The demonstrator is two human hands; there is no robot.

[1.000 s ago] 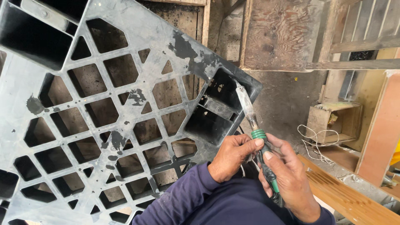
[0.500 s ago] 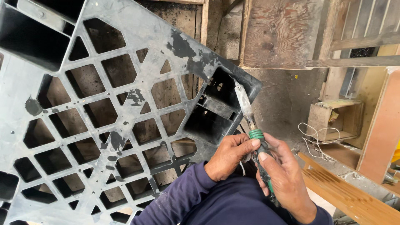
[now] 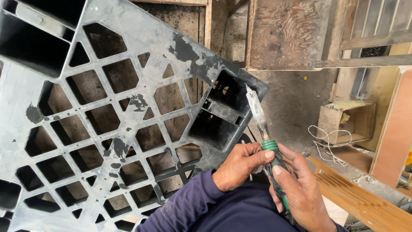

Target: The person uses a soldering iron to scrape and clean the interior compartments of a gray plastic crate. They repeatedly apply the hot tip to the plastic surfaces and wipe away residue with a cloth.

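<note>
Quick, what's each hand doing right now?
Left hand: closed, fingertips pinching the green collar of the chisel-like tool.
Right hand: closed around the tool's handle.

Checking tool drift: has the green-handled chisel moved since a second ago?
No clear move: the green-handled metal chisel keeps its tip at the same corner pocket of the grey plastic lattice pallet.

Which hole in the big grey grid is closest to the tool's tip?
The deep boxy pocket at the pallet corner, beside the blade; the others are shallow see-through cutouts farther left.
</note>
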